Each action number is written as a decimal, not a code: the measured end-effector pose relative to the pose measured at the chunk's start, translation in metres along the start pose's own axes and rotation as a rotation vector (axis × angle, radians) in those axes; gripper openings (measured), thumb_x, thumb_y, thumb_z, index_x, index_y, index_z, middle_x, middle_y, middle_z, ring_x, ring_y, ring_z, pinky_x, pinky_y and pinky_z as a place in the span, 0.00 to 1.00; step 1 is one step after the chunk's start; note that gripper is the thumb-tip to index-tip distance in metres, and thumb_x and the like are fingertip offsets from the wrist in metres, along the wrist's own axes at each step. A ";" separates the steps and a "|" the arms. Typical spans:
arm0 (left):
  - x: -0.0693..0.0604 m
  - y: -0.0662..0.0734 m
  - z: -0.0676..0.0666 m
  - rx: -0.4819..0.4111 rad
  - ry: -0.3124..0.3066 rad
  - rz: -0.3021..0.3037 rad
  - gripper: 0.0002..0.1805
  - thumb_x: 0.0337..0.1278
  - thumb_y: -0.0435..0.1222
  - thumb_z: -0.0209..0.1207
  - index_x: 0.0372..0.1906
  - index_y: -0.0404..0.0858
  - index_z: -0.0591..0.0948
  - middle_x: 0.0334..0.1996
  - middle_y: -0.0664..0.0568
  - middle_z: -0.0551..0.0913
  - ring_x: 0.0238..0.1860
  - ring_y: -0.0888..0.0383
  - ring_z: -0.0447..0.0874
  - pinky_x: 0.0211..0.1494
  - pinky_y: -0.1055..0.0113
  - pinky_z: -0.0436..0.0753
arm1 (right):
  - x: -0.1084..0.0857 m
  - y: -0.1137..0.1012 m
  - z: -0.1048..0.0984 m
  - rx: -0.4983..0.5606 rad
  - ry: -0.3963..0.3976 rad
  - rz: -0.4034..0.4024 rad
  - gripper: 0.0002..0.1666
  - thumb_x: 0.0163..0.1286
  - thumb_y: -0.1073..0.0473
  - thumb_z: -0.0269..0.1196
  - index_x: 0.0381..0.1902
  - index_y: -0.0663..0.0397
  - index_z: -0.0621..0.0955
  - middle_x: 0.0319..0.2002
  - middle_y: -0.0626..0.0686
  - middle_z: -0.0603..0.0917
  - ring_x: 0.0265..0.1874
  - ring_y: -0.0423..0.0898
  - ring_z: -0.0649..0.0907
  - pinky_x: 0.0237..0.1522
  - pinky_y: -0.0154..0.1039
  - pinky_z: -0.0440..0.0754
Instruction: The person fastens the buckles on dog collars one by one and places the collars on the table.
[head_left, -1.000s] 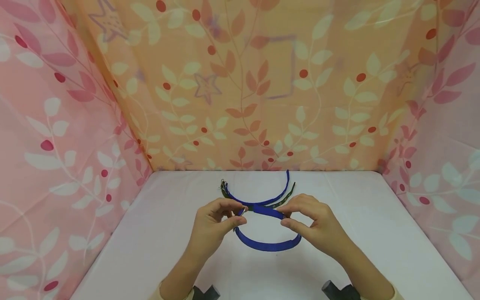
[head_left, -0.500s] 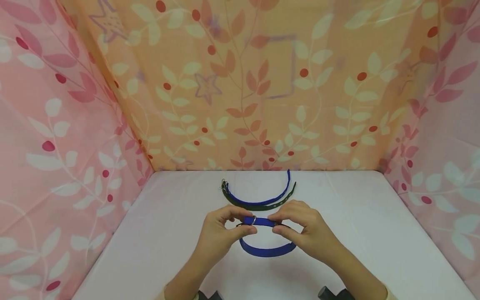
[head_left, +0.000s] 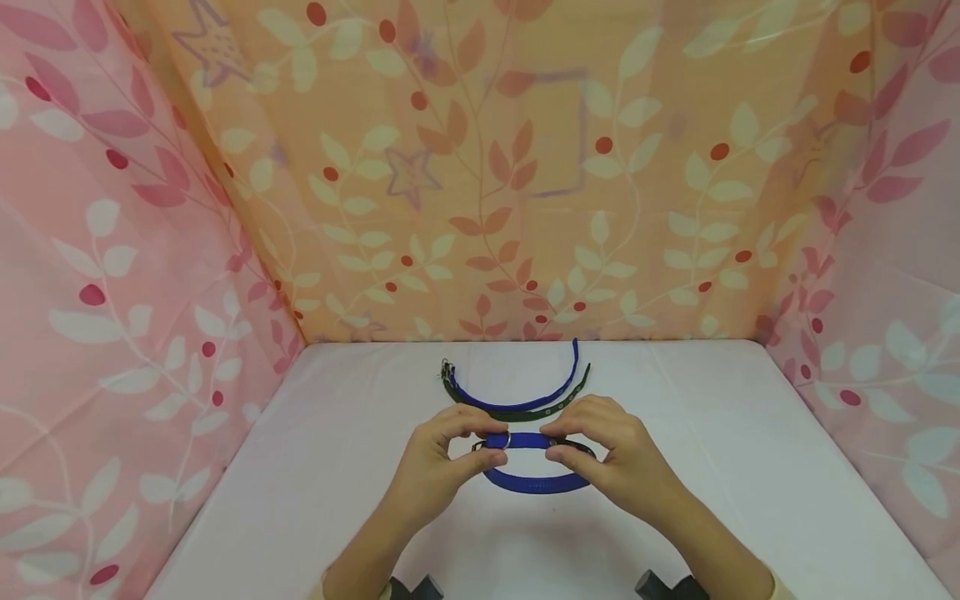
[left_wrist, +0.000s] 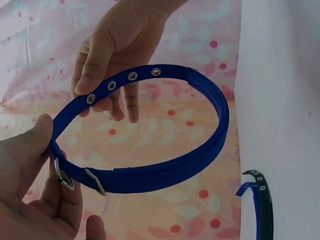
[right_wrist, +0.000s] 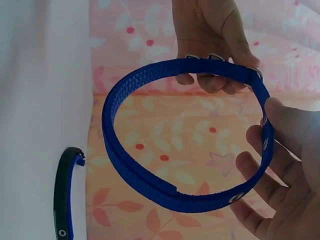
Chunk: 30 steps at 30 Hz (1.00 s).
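Observation:
A blue strap point(head_left: 536, 484) is bent into a loop and held above the table by both hands. My left hand point(head_left: 442, 454) pinches it at the buckle end; in the left wrist view the metal buckle point(left_wrist: 64, 175) and a ring point(left_wrist: 95, 181) sit by the fingers. My right hand point(head_left: 611, 450) pinches the part with metal eyelets, seen in the right wrist view beside the blue strap point(right_wrist: 150, 192), thumb on one face and fingers behind. The two hands are a short gap apart, with a stretch of strap between them.
Behind the hands, a second blue strap point(head_left: 517, 407) and a dark green strap point(head_left: 525, 416) lie curved side by side on the white table point(head_left: 337, 433). Patterned cloth point(head_left: 480, 167) stands behind the table and at both sides.
Both hands have come closer together and a little nearer the body, off the straps lying behind. Between them the held strap has straightened and its loop has become smaller.

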<state>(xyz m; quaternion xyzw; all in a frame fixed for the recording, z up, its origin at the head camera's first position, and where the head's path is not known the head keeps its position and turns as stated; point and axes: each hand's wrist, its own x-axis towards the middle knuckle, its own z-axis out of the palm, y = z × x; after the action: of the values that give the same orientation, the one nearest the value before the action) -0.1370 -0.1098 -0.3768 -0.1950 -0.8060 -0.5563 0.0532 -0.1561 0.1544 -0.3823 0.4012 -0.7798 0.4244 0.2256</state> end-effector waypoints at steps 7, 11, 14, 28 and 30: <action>-0.002 0.002 -0.001 0.032 0.024 -0.001 0.15 0.56 0.39 0.73 0.47 0.58 0.88 0.39 0.68 0.87 0.50 0.61 0.82 0.61 0.51 0.75 | -0.002 0.002 0.000 -0.013 -0.001 0.018 0.20 0.58 0.63 0.77 0.48 0.40 0.88 0.41 0.36 0.88 0.47 0.39 0.82 0.53 0.32 0.76; -0.005 0.002 0.008 0.068 0.047 0.068 0.15 0.54 0.40 0.75 0.47 0.58 0.87 0.39 0.69 0.86 0.48 0.63 0.83 0.60 0.53 0.78 | -0.003 0.003 0.004 -0.020 -0.016 -0.032 0.19 0.60 0.61 0.77 0.48 0.40 0.87 0.41 0.36 0.88 0.47 0.39 0.82 0.55 0.33 0.75; -0.005 0.000 0.015 0.083 0.074 0.150 0.14 0.55 0.41 0.75 0.46 0.56 0.86 0.40 0.68 0.85 0.46 0.62 0.83 0.57 0.60 0.82 | -0.003 0.004 0.007 -0.033 -0.021 -0.038 0.18 0.60 0.60 0.77 0.48 0.39 0.87 0.42 0.35 0.88 0.47 0.38 0.82 0.56 0.33 0.74; -0.005 -0.003 0.020 0.126 0.114 0.234 0.13 0.55 0.37 0.74 0.44 0.54 0.86 0.38 0.68 0.85 0.42 0.64 0.82 0.50 0.67 0.84 | -0.005 -0.003 0.018 0.028 -0.029 0.074 0.21 0.61 0.54 0.77 0.53 0.40 0.86 0.46 0.37 0.87 0.50 0.38 0.83 0.55 0.35 0.81; -0.004 -0.004 0.021 0.127 0.109 0.263 0.13 0.54 0.37 0.74 0.44 0.53 0.86 0.38 0.67 0.86 0.42 0.64 0.83 0.48 0.68 0.85 | -0.005 -0.004 0.021 0.080 -0.011 0.071 0.21 0.62 0.56 0.76 0.52 0.42 0.86 0.47 0.40 0.87 0.50 0.40 0.84 0.54 0.35 0.83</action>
<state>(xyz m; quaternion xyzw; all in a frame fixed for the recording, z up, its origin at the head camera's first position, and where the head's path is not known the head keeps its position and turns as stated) -0.1320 -0.0928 -0.3896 -0.2647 -0.8029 -0.5023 0.1816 -0.1502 0.1373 -0.3955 0.3843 -0.7772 0.4608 0.1895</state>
